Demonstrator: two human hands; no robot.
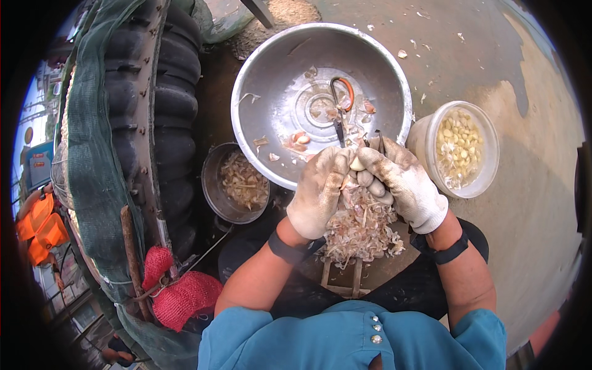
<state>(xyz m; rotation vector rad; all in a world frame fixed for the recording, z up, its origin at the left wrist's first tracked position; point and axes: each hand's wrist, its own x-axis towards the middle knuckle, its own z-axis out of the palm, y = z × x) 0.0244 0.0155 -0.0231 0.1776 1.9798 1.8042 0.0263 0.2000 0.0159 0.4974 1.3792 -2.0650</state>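
Garlic (356, 164) is pinched by the left hand (322, 191) and right hand (407, 185) at the near rim of the bowl (265, 92), while what may be a blade (381, 143) is gripped in the right.

There are two gloved hands (317, 194), one garlic clove (356, 164) between them; beyond them, one metal basin (265, 86); left, one metal pot (208, 188); right, one plastic bucket (425, 139); nearer the body, two dark wristbands (456, 248) and three shirt buttons (377, 328).
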